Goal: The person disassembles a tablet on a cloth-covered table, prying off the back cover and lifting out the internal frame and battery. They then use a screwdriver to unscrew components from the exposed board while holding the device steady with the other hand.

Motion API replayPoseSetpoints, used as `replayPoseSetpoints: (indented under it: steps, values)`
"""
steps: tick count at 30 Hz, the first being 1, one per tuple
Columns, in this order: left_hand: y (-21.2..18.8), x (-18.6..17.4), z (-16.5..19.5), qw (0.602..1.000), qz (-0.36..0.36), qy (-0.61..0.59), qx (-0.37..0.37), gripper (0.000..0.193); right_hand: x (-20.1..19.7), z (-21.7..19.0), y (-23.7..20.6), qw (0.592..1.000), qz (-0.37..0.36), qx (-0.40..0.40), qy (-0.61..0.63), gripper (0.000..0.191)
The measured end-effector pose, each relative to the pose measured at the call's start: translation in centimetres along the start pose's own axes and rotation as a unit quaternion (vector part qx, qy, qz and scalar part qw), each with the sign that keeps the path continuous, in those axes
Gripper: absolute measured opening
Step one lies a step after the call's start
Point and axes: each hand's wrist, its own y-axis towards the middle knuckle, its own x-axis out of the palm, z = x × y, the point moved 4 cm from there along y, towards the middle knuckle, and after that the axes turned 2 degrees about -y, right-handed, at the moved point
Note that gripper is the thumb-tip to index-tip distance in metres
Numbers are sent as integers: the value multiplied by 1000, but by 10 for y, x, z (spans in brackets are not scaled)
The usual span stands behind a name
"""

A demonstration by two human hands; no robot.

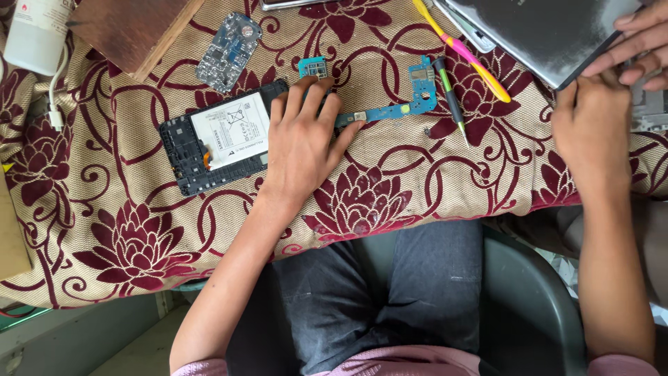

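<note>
Now the left hand (303, 143) is lying open, fingers pressing the blue circuit board (390, 104) at three o'clock of the opened phone (216, 136); steady pressure is advisable. The right hand (588, 129) is gripping a dark tablet (550, 35).

Floral tablecloth (390, 174); circuit board (410, 97); screwdriver (451, 97)

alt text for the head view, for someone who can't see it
A person's left hand rests flat beside an opened phone and a blue circuit board on a floral cloth; the right hand touches a dark tablet.
</note>
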Motion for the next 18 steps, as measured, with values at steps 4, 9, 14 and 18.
replayPoseSetpoints:
  steps: [4,9,14,18]
  values:
    - [0,-1,0,1000,-5,-4,-5,40,-2,14,-8,1000,27,-13,-3,24]
    - [0,0,0,1000,0,0,-3,40,-6,12,-20,996,9,59,-67,23]
    - [0,2,0,1000,-2,4,-2,41,-5,-15,-14,998,2,40,-45,18]
    - [1,2,1,1000,-5,2,-5,40,7,-33,3,998,19,-25,-59,36]
